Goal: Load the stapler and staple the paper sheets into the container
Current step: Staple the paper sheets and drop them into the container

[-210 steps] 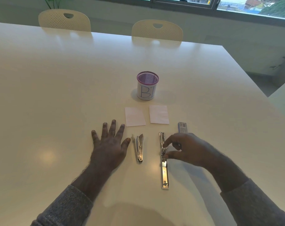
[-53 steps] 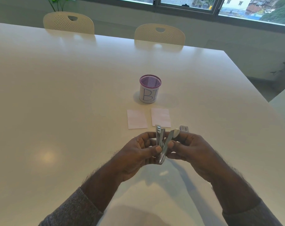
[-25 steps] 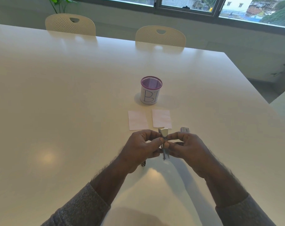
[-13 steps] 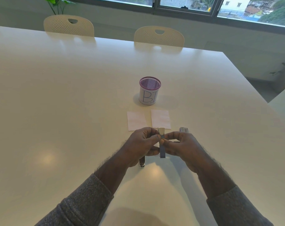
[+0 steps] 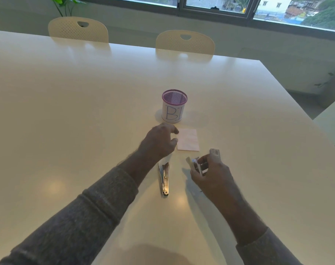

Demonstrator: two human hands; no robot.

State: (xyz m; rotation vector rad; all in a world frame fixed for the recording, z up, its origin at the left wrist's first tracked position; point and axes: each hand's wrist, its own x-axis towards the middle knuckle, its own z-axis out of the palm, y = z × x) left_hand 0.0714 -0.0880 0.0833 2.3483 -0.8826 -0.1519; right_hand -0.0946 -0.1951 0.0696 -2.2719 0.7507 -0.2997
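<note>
Landmark: the mesh cup [image 5: 174,106], purple-rimmed, lettered label, upright on the table [image 5: 67,111].

Right hand [image 5: 210,175], well in front of the cup and a little right: fingers curled round the stapler [image 5: 196,165], held just off the table. Whether it is fully closed cannot be told; blurred. Staple box [image 5: 214,152] sits just behind that hand.

Left hand [image 5: 160,143], directly in front of the cup: reaching over the paper sheets [image 5: 188,139]. Fingers bent at the left edge of the visible sheet. Only one sheet shows clearly; a second may lie under the hand. Whether this grip has closed on paper cannot be told.

A second metal tool [image 5: 163,178] lies untouched on the table, in front of the left hand.

Judgement: loading looks finished; step in hand is gathering the sheets. Next move calls for squaring the sheets into one stack, lifting an edge off the table, feeding it into the stapler's mouth and squeezing. The cup comes after.
</note>
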